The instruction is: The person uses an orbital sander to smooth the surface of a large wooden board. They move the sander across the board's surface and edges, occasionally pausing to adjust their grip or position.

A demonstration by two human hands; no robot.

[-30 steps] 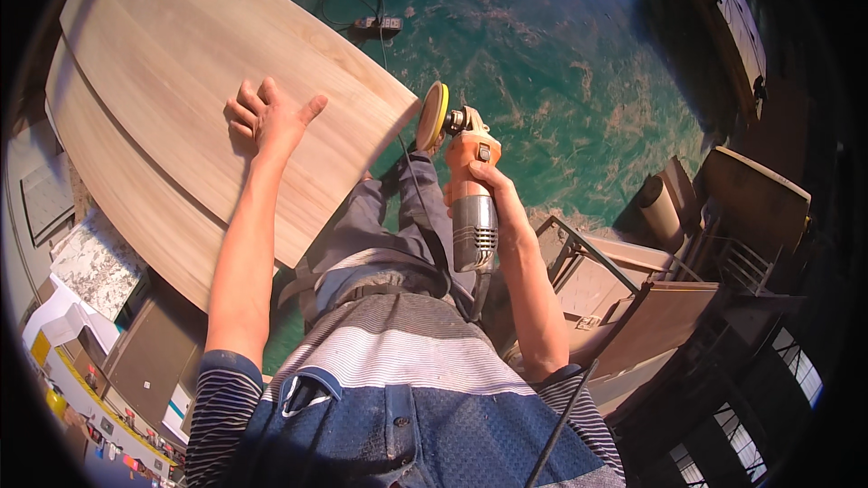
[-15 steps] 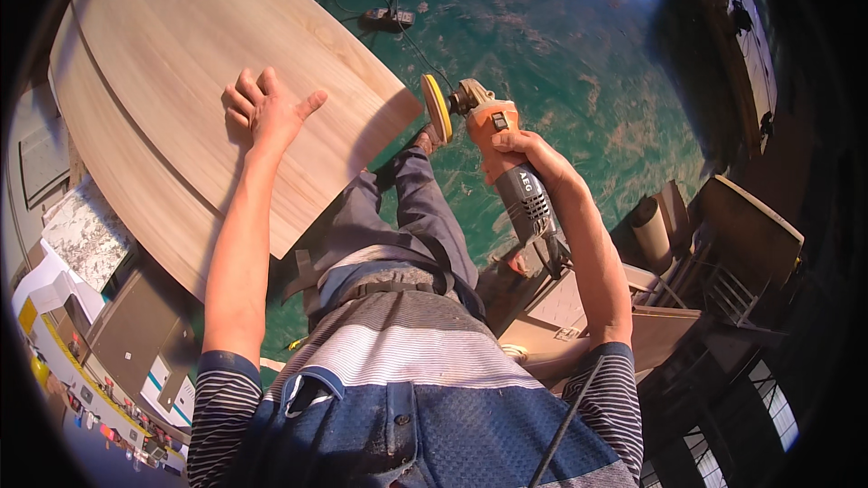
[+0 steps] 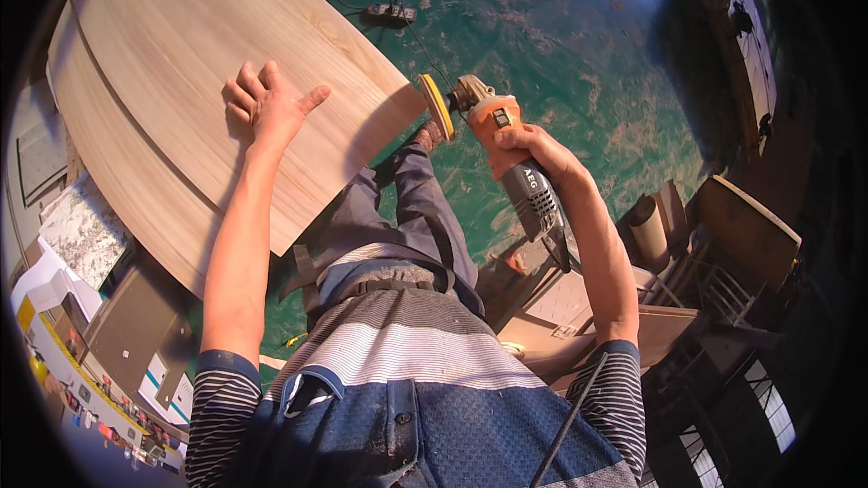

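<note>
Shadows cross the bright board (image 3: pixel 194 63); edges bend into darkness.

- Grinder (image 3: pixel 520 179): orange front, black rear.
- Disc (image 3: pixel 436 107): yellow edge.
- Board (image 3: pixel 231 45): pale tan, streaked grain.
- Floor (image 3: pixel 524 45): green, tan-streaked.
- Shirt (image 3: pixel 362 407): blue, white, grey bands; sleeves (image 3: pixel 226 398) navy, white-striped.
- Trousers (image 3: pixel 425 194): dark grey.

Board (image 3: pixel 208 54): large, flat, pale wood grain, dark lengthwise line toward left side; upper left of view. Grinder (image 3: pixel 495 131): orange and black, in right hand (image 3: pixel 542 152), body tilted, head up-left. Disc (image 3: pixel 437 108): yellow, near edge-on, at board's right corner; contact unclear.
</note>
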